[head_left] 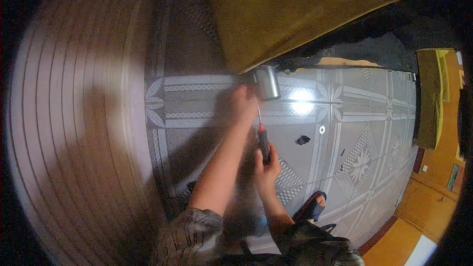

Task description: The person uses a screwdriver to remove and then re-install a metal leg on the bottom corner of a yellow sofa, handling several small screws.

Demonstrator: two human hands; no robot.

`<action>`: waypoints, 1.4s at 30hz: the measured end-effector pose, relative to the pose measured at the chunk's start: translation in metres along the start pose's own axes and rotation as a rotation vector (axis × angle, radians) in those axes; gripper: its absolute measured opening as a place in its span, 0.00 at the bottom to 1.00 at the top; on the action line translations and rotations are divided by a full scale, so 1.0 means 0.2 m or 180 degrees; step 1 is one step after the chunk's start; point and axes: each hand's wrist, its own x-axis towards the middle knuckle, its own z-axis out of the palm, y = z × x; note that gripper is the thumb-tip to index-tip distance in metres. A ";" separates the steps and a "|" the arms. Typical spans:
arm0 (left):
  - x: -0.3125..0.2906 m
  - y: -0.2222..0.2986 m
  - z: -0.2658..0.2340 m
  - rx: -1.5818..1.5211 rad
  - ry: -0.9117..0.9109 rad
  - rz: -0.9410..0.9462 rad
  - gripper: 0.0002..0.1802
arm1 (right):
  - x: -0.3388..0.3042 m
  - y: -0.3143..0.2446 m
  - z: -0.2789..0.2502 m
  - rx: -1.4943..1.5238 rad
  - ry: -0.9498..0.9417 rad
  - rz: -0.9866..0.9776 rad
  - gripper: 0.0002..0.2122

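Observation:
My right hand is closed round the handle of a screwdriver, black with a red collar. Its thin shaft points away from me, toward my left hand and a shiny metal cylinder. This cylinder looks like a furniture leg and sits at the lower edge of a mustard-brown upholstered piece. The left fingers are curled in close beside the cylinder, dark and blurred; what they hold is hidden. The screwdriver's tip is lost near those fingers.
On the patterned tile floor lie a small black crumpled piece, a pale washer-like ring and a small dark screw-like piece. A ribbed wooden surface rises at left. A sandalled foot is at lower right; yellow-orange furniture stands beyond.

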 end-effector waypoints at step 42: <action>0.11 -0.17 -0.04 -0.1129 -0.1405 -0.0086 0.08 | -0.02 -0.05 0.03 -0.2070 0.0510 -0.1145 0.21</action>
